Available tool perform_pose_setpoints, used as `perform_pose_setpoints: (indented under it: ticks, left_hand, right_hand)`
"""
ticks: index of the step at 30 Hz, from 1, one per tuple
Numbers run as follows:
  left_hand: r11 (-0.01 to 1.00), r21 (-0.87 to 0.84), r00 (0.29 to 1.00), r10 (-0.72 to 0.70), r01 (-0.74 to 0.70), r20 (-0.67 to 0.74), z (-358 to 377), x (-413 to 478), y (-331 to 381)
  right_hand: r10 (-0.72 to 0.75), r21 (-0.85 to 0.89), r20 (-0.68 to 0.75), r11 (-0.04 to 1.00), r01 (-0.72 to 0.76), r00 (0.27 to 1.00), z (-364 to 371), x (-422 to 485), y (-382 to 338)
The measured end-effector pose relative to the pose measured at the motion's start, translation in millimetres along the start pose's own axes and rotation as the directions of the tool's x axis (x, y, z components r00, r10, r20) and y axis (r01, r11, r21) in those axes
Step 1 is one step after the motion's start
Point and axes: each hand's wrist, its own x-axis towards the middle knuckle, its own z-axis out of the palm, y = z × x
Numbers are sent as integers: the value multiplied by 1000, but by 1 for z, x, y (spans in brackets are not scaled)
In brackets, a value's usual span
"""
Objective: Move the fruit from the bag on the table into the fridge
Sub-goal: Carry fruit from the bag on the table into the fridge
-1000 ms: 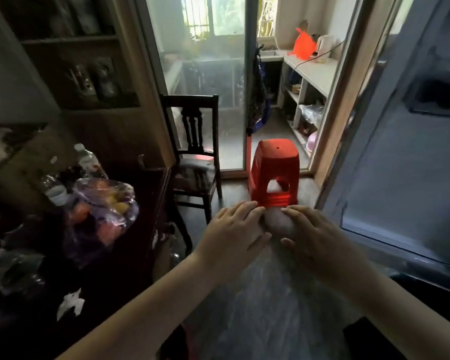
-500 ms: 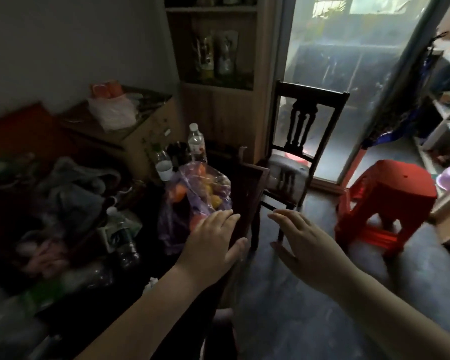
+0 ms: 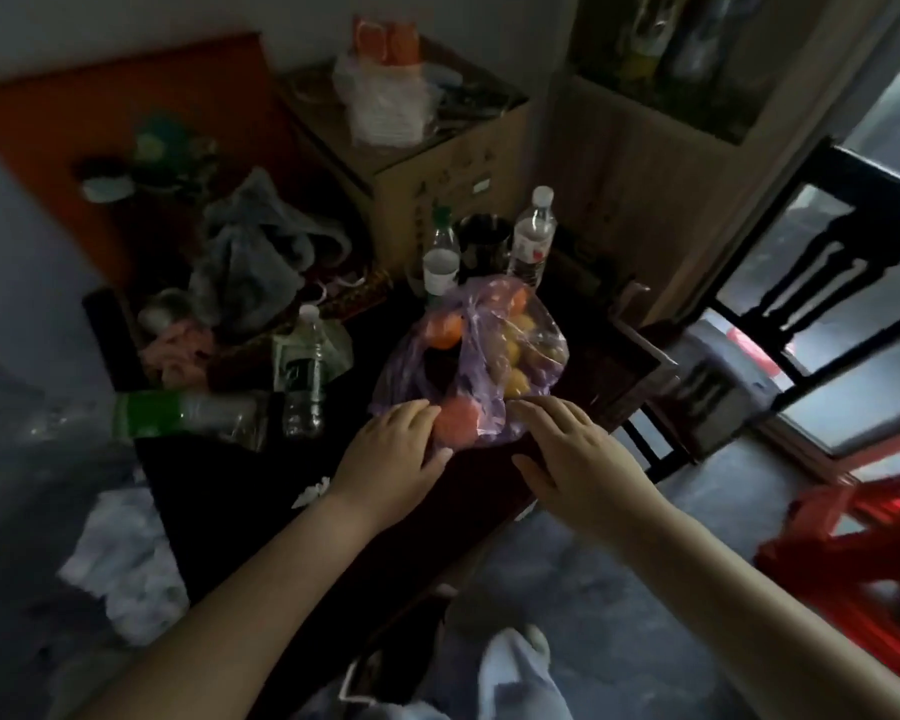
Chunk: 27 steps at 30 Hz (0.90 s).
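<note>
A thin purple see-through bag [image 3: 468, 366] sits on the dark surface [image 3: 240, 491], near its right edge. Through the plastic show an orange fruit [image 3: 440, 330] at the upper left, a cluster of yellow fruit [image 3: 520, 350] on the right and a reddish-orange fruit [image 3: 455, 423] at the near end. The plastic is crumpled and bunched along the middle.

Both hands are at the near end of the bag, fingers fairly straight and gripping nothing. The left hand [image 3: 391, 449] lies with its fingertips against the reddish-orange fruit; the right hand [image 3: 572, 449] has its fingertips at the bag's near right corner, though I cannot tell whether they touch.

Behind the bag stand a clear water bottle [image 3: 533, 236], a green-capped bottle [image 3: 440, 252] and a dark cup [image 3: 484, 241] between them. To the left, another bottle [image 3: 305, 366] stands upright, and a green-labelled bottle [image 3: 178, 415] lies on its side. A grey crumpled cloth [image 3: 250, 252] lies further back. A cardboard box [image 3: 437, 163] carries a white bag [image 3: 385, 106].

On the right, a dark wooden chair [image 3: 827, 252] stands by a wooden cabinet [image 3: 645, 148], and a red stool [image 3: 853, 553] is on the grey floor [image 3: 593, 589].
</note>
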Motion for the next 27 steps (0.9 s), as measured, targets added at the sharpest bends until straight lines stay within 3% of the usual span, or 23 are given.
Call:
perform_pose_setpoints:
  ticks: [4,16,20,23,27]
  left_hand:
    - [988,5,987,-156,156,29,25,21,9]
    - [918,-155,927,-373,365,-29,83,52,8]
    - [889,-186,906,-424,418,8,98,64,-10]
    - [873,-217,898,-438,438,48,108,75,-21]
    - [873,-249,904,-427,419,20,121,87,-33]
  right_hand:
    - [-79,35,39,996,77,996,-1,21,39]
    - [-291,168,191,951,261,938,56,115,65]
    - [-340,78,320,940,333,884,94,153,72]
    - [-379,-39,460,895,445,803,114,177,76]
    - [-399,-116,487,852,510,777,124,203,78]
